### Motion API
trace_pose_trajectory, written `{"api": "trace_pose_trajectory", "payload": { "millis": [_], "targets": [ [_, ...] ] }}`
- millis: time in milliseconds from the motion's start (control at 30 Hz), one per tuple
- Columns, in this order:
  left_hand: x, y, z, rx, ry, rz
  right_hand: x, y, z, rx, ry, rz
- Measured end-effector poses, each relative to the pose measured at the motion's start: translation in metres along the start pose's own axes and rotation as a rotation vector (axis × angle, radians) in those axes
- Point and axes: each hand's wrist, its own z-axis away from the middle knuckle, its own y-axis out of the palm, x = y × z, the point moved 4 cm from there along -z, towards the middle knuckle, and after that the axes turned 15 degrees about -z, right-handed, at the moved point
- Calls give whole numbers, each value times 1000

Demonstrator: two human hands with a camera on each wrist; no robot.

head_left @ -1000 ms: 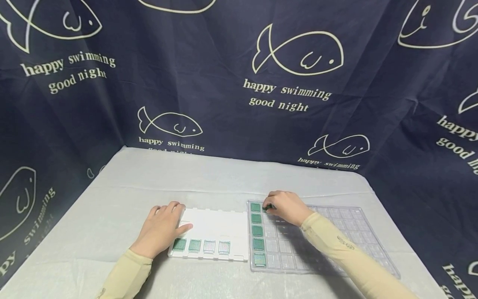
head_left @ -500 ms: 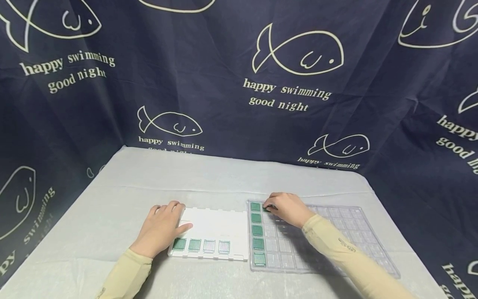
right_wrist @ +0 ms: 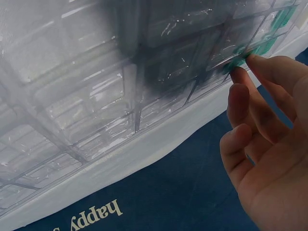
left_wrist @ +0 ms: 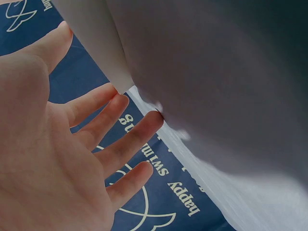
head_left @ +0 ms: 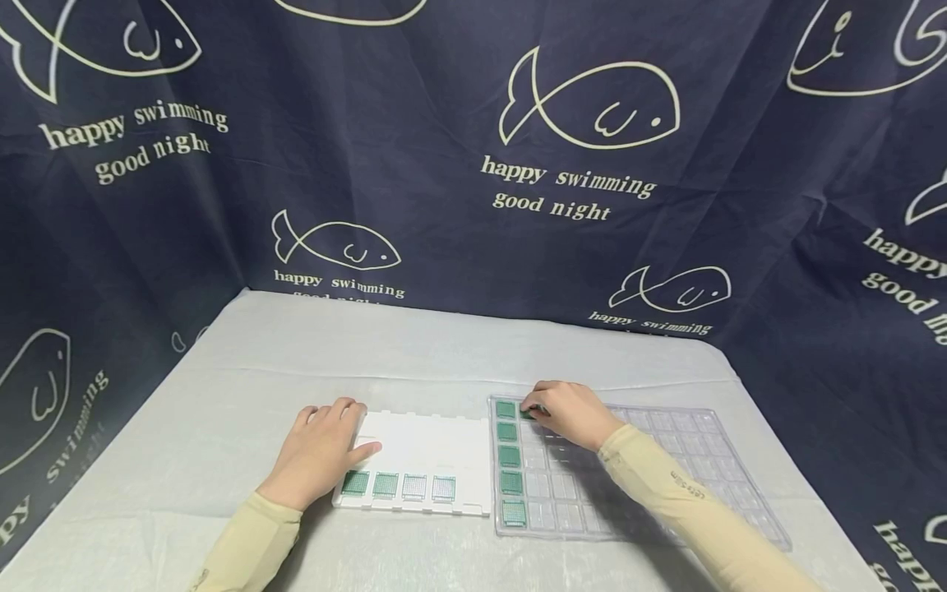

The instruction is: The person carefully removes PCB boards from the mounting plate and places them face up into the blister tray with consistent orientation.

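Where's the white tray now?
In the head view, the white tray lies on the table, left hand at its left edge, clear tray to its right.

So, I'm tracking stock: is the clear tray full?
Partly: the clear tray has five green boards in its left column, the right hand pinches another board, and many compartments look empty.

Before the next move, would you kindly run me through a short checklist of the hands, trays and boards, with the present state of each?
1. Left hand at the white tray: ok, it touches the left edge.
2. Right hand off the pinched board: not ok, its fingertips hold it.
3. Pinched board fully seated: cannot tell, fingers partly cover it.
4. Clear tray, leftmost column filled: ok, five green boards, one per compartment.
5. White tray's near row visible: ok, four boards side by side.
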Motion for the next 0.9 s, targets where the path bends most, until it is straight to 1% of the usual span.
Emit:
{"api": "trace_pose_trajectory", "payload": {
  "millis": [167,567,800,900],
  "targets": [
    [0,0,0,0,1,-3,1,1,0,1,-2,7],
    [1,1,0,-17,0,-7,11,-4,1,-61,-32,42],
    [1,1,0,-15,2,-9,26,-9,3,-72,-42,30],
    [1,2,0,-16,0,-8,35,-10,4,-92,-63,49]
  ]
}}
